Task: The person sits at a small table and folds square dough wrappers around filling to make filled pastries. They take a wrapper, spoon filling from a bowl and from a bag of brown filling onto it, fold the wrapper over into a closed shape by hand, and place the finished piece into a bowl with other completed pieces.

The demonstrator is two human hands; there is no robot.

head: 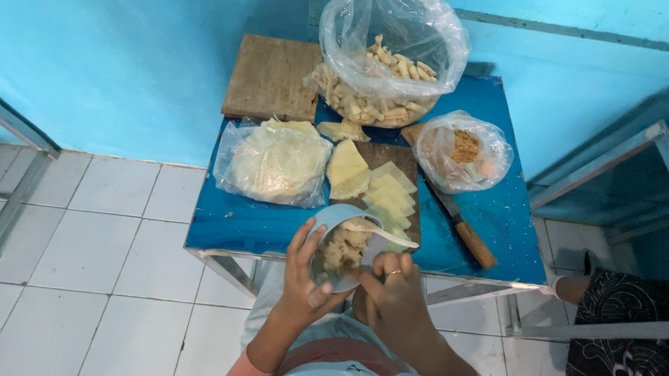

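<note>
The left hand [304, 278] held a pale blue bowl [343, 241] of filling in a closed grip, above the near edge of the blue tabletop [501, 219]. The right hand [395, 292] gripped a white spoon [383, 233] resting in the bowl, just beside cut wrapper sheets [389, 194].

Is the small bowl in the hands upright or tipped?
Tipped. The bowl leans toward the person, so its pale filling shows; the left hand holds its rim.

Bare forearms, a ring [394, 272] on one right-hand finger, pale top with salmon-pink sleeves.
</note>
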